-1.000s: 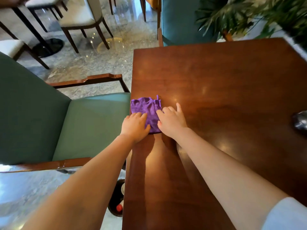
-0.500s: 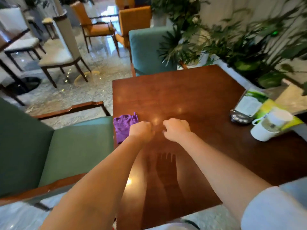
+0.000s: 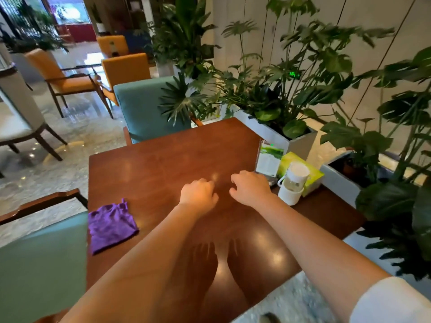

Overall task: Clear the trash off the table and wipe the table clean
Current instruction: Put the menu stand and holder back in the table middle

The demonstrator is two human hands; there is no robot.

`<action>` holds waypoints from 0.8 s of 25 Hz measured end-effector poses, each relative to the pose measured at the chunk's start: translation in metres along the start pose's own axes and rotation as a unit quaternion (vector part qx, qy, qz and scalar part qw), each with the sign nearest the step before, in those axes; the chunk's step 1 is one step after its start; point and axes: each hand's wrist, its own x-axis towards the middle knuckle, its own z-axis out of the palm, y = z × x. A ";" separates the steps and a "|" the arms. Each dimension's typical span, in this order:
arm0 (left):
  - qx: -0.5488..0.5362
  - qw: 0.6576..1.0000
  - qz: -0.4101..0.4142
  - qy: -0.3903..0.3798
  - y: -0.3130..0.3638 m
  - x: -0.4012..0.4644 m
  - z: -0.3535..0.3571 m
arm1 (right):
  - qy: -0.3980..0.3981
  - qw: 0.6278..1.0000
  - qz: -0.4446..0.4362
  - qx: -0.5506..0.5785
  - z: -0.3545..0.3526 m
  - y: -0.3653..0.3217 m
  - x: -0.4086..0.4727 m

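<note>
A purple cloth (image 3: 112, 226) lies flat at the left edge of the brown wooden table (image 3: 163, 169), with nothing touching it. My left hand (image 3: 198, 197) hovers over the middle of the table, fingers curled downward and holding nothing. Beside it, my right hand (image 3: 250, 188) hangs with loosely bent, spread fingers, also holding nothing, just left of a white cup with a clear bottle in it (image 3: 292, 186). Both hands are well to the right of the cloth.
A menu stand (image 3: 269, 159) and a green tissue box (image 3: 307, 174) stand at the table's right edge, beside white planters (image 3: 300, 145) with large leafy plants. A teal chair (image 3: 42, 264) sits at the left, another teal chair (image 3: 144, 110) at the far side.
Both hands have left the purple cloth and moved right, toward the table's middle and the cup. The view has tilted up and to the right. The cloth stays at the left edge.
</note>
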 end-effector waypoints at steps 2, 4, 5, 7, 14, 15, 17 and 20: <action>-0.007 1.000 -0.009 0.005 0.025 0.026 0.012 | 0.002 1.000 -0.008 -0.003 0.003 0.037 0.013; -0.025 0.999 -0.033 0.020 0.047 0.049 0.022 | 0.003 1.000 -0.016 -0.003 0.009 0.072 0.024; -0.039 0.998 -0.049 0.031 0.058 0.059 0.027 | 0.006 1.000 -0.020 0.000 0.011 0.088 0.028; -0.063 0.994 -0.085 0.041 0.080 0.074 0.042 | 0.012 1.000 -0.026 0.000 0.015 0.123 0.037; -0.101 0.972 -0.198 0.076 0.120 0.078 0.112 | 0.073 0.996 -0.042 -0.039 0.028 0.205 0.069; -0.099 0.970 -0.205 0.084 0.121 0.074 0.123 | 0.084 0.995 -0.043 -0.035 0.030 0.211 0.075; -0.099 0.966 -0.230 0.065 0.123 0.064 0.151 | 0.099 0.994 -0.044 -0.020 0.036 0.221 0.089; -0.096 0.959 -0.266 -0.007 0.128 0.045 0.193 | 0.114 0.993 -0.042 -0.001 0.046 0.229 0.102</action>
